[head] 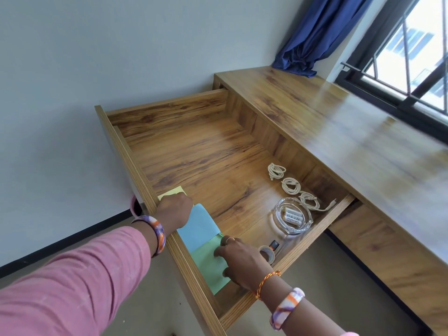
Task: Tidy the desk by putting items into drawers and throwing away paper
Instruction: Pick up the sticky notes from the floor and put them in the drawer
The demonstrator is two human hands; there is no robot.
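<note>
My left hand [175, 209] curls over the yellow sticky pad [172, 191] and touches the blue sheet [197, 226] along the drawer's [135, 163] left wall. My right hand [238, 259], fingers bent, presses the green sheet [208, 265] flat. I'd square all three against that wall, well apart from the tape roll [266, 254], glass ashtray [293, 215] and cables [291, 185] on the right.

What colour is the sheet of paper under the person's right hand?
Light green paper sheet; the head view shows it in the drawer.
</note>
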